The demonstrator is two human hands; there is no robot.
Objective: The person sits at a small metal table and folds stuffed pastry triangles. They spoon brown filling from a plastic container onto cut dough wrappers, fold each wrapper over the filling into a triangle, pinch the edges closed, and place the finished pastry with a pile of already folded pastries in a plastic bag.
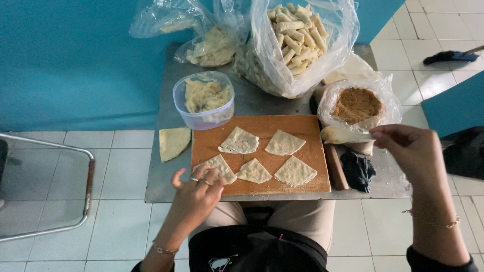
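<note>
On the wooden board (262,151), five folded pastry triangles — left hand (197,194) presses fingertips on the near-left triangle (218,167), fingers loosely spread. Right hand (411,151) pinches a spoon (345,135) just beside the bag of brown filling (357,106).

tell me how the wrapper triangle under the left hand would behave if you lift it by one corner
The triangular wrapper under the left hand looks thin and flat on the wooden board, so it would probably droop rather than stay stiff. It seems very light. Its thin edges suggest it could tear if pulled roughly.
</note>
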